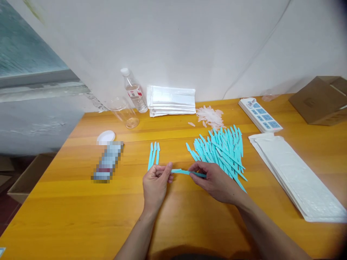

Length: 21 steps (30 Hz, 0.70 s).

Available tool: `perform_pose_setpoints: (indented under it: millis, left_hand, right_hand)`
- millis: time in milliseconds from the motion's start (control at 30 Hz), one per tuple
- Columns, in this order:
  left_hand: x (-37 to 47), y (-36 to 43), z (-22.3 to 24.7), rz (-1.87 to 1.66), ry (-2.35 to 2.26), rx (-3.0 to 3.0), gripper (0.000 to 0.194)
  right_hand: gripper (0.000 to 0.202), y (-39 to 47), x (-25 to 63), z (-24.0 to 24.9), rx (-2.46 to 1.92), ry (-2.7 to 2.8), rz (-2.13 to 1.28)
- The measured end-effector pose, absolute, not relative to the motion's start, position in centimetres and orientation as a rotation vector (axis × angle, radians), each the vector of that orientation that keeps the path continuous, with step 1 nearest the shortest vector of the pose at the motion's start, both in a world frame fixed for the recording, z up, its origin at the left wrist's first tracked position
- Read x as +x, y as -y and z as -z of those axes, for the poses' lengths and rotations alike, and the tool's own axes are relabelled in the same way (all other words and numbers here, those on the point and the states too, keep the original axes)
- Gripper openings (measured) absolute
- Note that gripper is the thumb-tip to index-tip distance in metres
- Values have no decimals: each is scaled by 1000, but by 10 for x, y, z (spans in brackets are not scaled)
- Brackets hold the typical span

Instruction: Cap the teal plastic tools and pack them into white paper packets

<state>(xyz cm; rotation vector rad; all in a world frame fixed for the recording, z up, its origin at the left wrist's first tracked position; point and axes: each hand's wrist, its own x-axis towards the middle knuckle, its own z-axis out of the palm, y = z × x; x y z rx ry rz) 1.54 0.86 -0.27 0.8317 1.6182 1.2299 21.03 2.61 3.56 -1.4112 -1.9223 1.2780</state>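
Between my two hands a teal eyebrow razor [181, 171] lies level just above the table. My left hand [157, 183] pinches its blade end between thumb and fingers. The handle end is gripped by my right hand [214, 180]. Just beyond my left hand, three teal razors [154, 153] lie side by side in a row. A heap of similar razors [223, 150] spreads behind and beside my right hand, which covers part of it. Behind that heap sits a small pile of translucent pale caps [210, 116], with a few lying loose.
White padded mailers [172, 99] are stacked by the wall; more mailers [298, 177] lie at right. A water bottle [135, 94], clear jar [126, 113], white lid [106, 137] and blurred-out phone [108, 161] stand left. A power strip [260, 115] and cardboard box [320, 101] are back right.
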Motion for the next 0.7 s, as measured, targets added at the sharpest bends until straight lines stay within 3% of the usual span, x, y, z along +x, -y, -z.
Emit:
perform_pose_setpoints:
  millis: [267,567,700]
  left_hand:
    - [10,-21,10,-1170,-1461,842,38]
    - [-27,-82,13,-705,-2057,1798,21]
    - [-27,-77,14,-747,-2142,1934,21]
  right_hand:
    - [19,-25,157,-5,-1442,1652,-1276]
    - [21,-25,169,-9,-1810,2032,-634]
    - [20,-7,212,-1,-2035,2072,-296]
